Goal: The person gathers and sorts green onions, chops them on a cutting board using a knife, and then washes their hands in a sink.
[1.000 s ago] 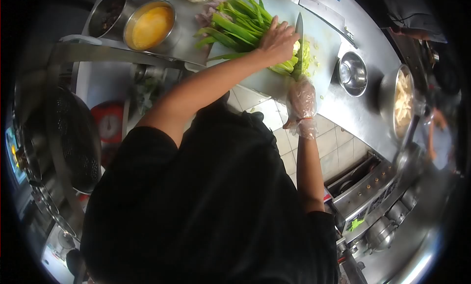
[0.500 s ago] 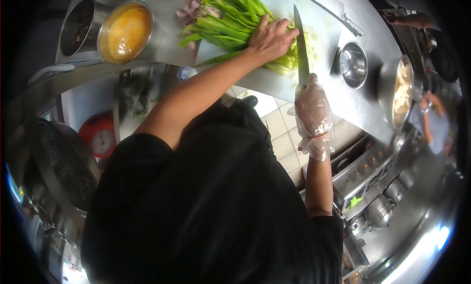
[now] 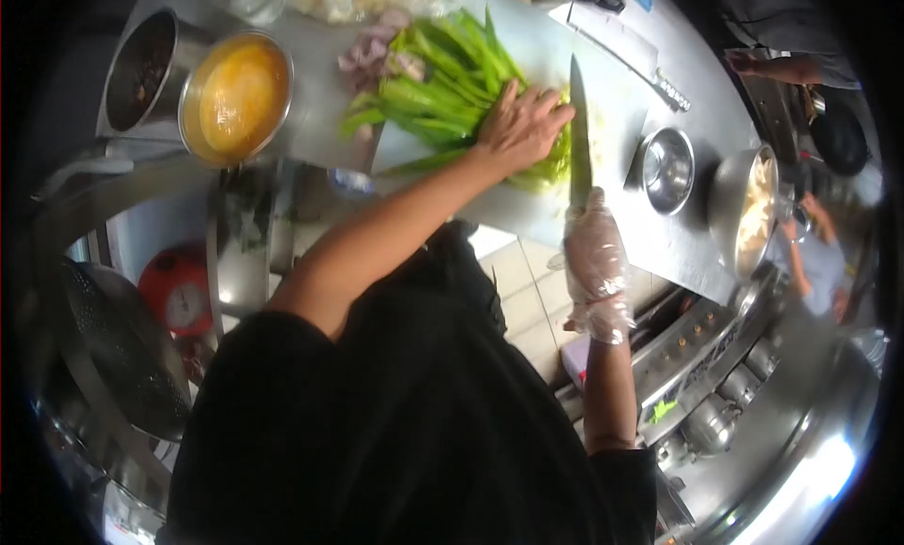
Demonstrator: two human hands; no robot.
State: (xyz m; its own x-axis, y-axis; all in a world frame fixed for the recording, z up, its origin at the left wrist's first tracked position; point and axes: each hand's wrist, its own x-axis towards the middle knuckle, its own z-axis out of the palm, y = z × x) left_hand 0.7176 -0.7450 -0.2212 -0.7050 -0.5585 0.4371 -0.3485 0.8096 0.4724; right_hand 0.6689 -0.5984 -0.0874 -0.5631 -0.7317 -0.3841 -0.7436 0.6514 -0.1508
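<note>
My bare left hand (image 3: pixel 524 123) presses down on a bunch of leafy green vegetables (image 3: pixel 443 79), its fingers curled near the cut end. In a clear plastic glove, my right hand (image 3: pixel 595 255) grips the handle of a long kitchen knife (image 3: pixel 580 131). The blade stands just right of my left fingers, along the stems' cut edge. Small pale green slices are scattered on the white cutting board (image 3: pixel 617 93) right of the blade. Pinkish-grey pieces that look like meat (image 3: pixel 372 51) lie beyond the leaves at the left.
Left on the metal counter are a bowl of yellow-orange liquid (image 3: pixel 235 98) and a pot of dark contents (image 3: pixel 141 74). To the right stand a small steel bowl (image 3: pixel 667 173) and a larger bowl of pale pieces (image 3: pixel 750 211). Another person (image 3: pixel 815 248) is farther right.
The whole view has shifted, so the counter sits lower and more of its far side shows. My hands keep nearly the same places on the vegetables and knife.
</note>
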